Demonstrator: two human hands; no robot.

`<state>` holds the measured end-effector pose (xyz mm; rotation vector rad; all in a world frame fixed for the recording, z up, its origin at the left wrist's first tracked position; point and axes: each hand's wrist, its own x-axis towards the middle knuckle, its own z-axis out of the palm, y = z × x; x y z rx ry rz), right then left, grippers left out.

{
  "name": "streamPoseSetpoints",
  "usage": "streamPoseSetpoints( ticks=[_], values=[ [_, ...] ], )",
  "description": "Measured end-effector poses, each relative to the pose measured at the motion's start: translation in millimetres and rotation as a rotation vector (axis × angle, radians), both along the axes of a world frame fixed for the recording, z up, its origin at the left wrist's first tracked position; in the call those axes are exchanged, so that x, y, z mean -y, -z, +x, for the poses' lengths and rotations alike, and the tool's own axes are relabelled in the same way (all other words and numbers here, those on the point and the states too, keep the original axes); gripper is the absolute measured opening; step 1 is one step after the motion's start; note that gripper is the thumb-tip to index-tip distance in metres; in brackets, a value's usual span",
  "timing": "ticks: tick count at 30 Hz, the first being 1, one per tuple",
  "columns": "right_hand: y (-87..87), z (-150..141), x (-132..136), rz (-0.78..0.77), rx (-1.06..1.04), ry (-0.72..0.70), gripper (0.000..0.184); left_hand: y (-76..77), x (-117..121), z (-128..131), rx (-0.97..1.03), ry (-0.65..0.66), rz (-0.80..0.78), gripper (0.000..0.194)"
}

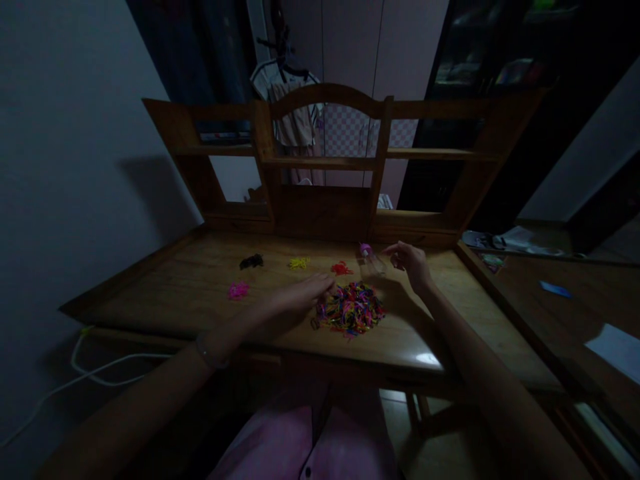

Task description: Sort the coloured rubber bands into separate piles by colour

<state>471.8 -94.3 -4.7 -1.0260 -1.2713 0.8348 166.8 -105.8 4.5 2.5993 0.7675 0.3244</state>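
Note:
A heap of small mixed-colour rubber bands [356, 310] lies on the wooden desk. My left hand [313, 288] is stretched low at the heap's left edge, its fingers close together and fairly straight; their tips are dim, and I see nothing held. Over the right side, my right hand [409, 261] hovers with its index finger extended and the others curled, with nothing visible in it. Just left of it is a clear bottle with a pink top [367, 251]. Sorted bands form separate small piles: red [341, 268], yellow [299, 263], black [251, 261] and pink [239, 290].
A wooden shelf unit [325, 162] rises along the desk's back edge. White cable [120, 360] hangs at the left front corner. To the right, another wooden surface holds a blue card-like item [555, 289] and white paper [617, 350].

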Motion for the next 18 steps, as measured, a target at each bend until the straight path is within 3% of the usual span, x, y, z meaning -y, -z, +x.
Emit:
streamPoseSetpoints(
  ticks=[7,15,18],
  values=[
    [-0.8,4,5,0.046,0.039,0.018,0.040,-14.5,-17,-19,0.063,-0.094,0.111,0.011],
    [3.2,4,4,0.042,0.065,0.015,0.037,-12.5,-79,-40,0.153,-0.420,0.247,0.009],
    [3.7,3,5,0.033,0.081,0.006,0.035,-22.3,-82,-37,0.197,-0.494,0.259,0.009]
  ],
)
